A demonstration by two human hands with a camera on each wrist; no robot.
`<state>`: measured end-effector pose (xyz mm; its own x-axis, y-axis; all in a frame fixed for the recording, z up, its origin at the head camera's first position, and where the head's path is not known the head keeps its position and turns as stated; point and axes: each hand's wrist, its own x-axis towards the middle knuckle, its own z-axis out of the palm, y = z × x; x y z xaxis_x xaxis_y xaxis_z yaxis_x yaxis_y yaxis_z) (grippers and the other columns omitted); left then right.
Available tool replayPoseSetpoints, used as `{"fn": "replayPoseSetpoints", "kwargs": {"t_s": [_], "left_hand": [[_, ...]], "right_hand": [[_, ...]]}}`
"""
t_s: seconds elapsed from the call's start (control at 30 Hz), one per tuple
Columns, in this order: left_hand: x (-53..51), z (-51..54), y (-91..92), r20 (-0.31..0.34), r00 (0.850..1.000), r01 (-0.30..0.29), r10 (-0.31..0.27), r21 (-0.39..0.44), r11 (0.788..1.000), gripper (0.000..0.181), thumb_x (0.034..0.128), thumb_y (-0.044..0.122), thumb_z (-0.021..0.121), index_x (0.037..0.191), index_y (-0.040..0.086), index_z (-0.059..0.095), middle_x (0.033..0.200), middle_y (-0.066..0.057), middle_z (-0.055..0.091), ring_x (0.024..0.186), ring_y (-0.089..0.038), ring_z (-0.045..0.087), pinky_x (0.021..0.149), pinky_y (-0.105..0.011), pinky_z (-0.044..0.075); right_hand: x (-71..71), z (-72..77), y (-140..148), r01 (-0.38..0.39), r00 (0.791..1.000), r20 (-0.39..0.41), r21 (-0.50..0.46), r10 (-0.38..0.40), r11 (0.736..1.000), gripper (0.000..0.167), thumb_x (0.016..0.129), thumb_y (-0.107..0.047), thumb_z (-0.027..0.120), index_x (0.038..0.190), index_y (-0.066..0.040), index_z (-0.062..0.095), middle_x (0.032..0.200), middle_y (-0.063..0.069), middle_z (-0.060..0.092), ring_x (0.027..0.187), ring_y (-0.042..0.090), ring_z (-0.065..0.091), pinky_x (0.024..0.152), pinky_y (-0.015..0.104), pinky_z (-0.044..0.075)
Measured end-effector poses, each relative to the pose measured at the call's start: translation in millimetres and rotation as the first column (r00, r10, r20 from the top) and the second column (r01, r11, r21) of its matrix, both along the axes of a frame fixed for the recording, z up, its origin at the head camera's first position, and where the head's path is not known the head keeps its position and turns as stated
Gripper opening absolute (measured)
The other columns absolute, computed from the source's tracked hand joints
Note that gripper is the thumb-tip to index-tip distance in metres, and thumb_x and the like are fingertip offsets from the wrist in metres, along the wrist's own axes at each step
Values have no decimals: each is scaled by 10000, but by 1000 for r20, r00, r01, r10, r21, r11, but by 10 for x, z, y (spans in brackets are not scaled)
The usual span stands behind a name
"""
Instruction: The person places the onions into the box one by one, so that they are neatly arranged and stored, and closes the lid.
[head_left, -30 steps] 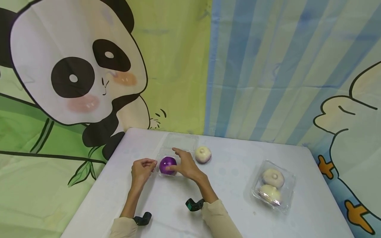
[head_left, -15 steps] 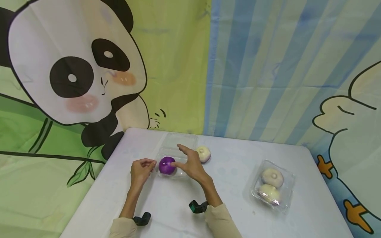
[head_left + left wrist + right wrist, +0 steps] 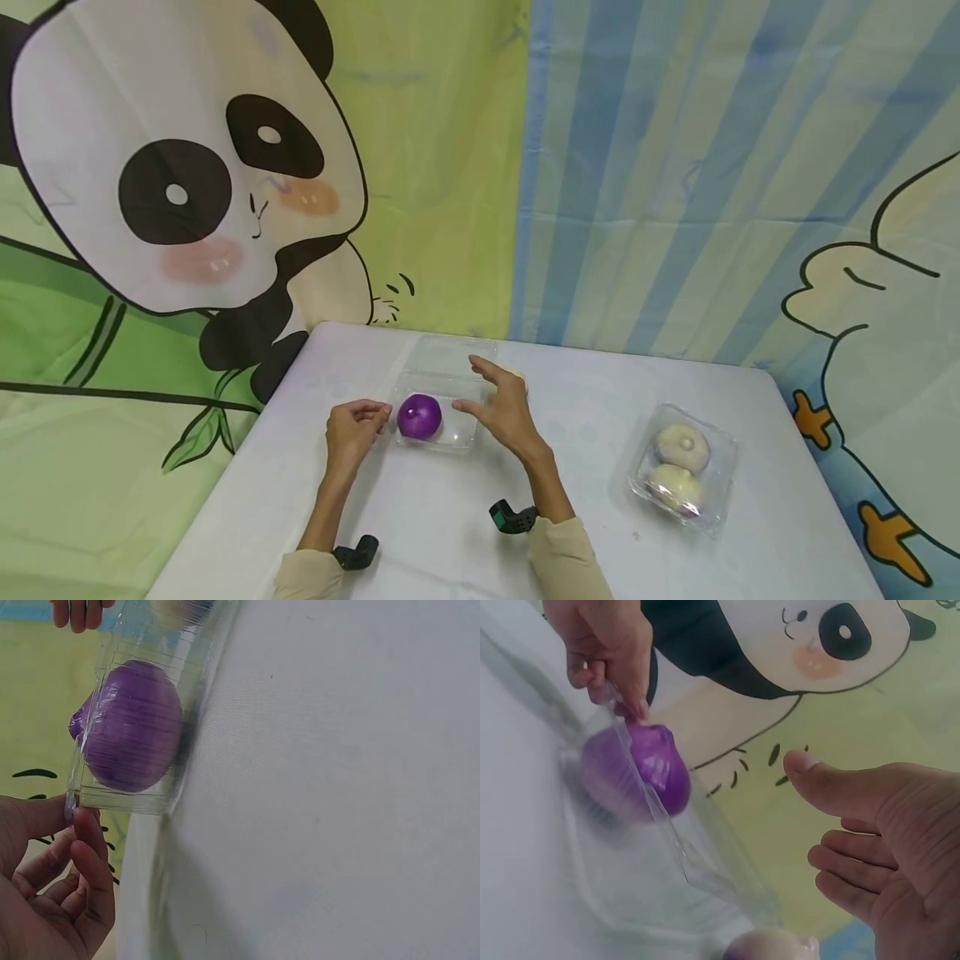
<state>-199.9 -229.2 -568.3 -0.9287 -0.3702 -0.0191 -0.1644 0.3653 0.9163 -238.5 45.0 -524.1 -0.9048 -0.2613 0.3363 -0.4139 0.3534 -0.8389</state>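
Glossy purple is showing on the onion, which is sitting in the left part of the clear tray. The left hand is pinching the tray's rim between thumb and forefinger; the right hand is holding its fingers apart, grasping nothing, just beside the tray. Should the left hand be tugging or tilting too hard, the thin rim could be buckling and the onion rolling rightward; a careless sweep of the right hand could be knocking the pale bulb across the bench. Whether that bulb is touching the tray is hard to tell. The tray's plastic is looking thin and ribbed, its lid lying flat beyond; the onion is swelling smooth and round toward a small nub, while two creamy bulbs are resting in a closed clear box
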Motion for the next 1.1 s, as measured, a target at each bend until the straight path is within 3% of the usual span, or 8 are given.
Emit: {"fn": "replayPoseSetpoints", "kwargs": {"t_s": [0.17, 0.6, 1.1], "left_hand": [[11, 6, -19, -1, 1000, 9, -9, -9, 1000, 169, 980, 154, 818, 1018, -11, 822, 877, -221, 807, 655, -191, 719, 504, -201, 486], [20, -2, -10, -1, 1000, 5, -5, -20, 1000, 166, 977, 157, 817, 1016, -3, 825, 874, -218, 809, 659, -212, 728, 508, -201, 495], [12, -6, 3, -9, 1000, -5, 5, -14, 1000, 153, 962, 137, 829, 1009, -9, 825, 880, -241, 805, 665, -244, 734, 506, -193, 488]], "right_hand": [[-26, -22, 135, 41, 999, -18, -29, -42, 999, 766, 825, -139, 968, 1509, -47, 635, 1491, 185, 692, 1368, 432, 673, 1188, 600, 525], [-88, -155, 409, 169, 985, 31, -73, -167, 983, 774, 810, -106, 977, 1506, -60, 643, 1476, 192, 701, 1378, 451, 662, 1204, 628, 499], [-147, -327, 549, 239, 970, 58, -65, -235, 969, 844, 766, -89, 1005, 1513, -15, 620, 1513, 221, 666, 1422, 449, 632, 1234, 592, 481]]}}
